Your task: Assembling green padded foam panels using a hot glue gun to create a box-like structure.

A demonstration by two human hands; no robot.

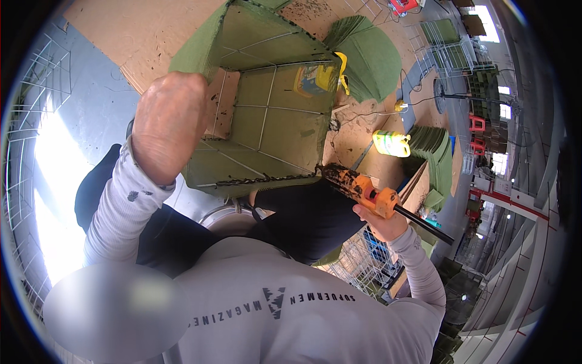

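A person works on an open green box (285, 130) with a wire frame, held tilted above the lap with its mouth facing up toward the viewer. The left hand (170, 118) is clenched at the box's left wall; its fingertips are hidden, so the firmness of the hold cannot be told. The right hand (388, 227) is wrapped around an orange applicator (367, 193), whose black-smeared front end lies at the box's lower right corner; whether it touches there cannot be told. A black bead (267, 180) runs along the near rim, uneven in thickness.

Likely faults: should the left hand slacken, the box could swing on its single visible handhold and drag the corner away from the applicator, leaving a gap or a smear. Excess black material on the front end could drip onto the dark trousers (309, 212) just below, or onto the board (351, 136) beyond, which is already spotted. The long black rod (424, 224) behind the applicator could, if knocked, jerk the front end off the edge. Black marks on the left cuff (138, 195) suggest that stray contact transfers easily.
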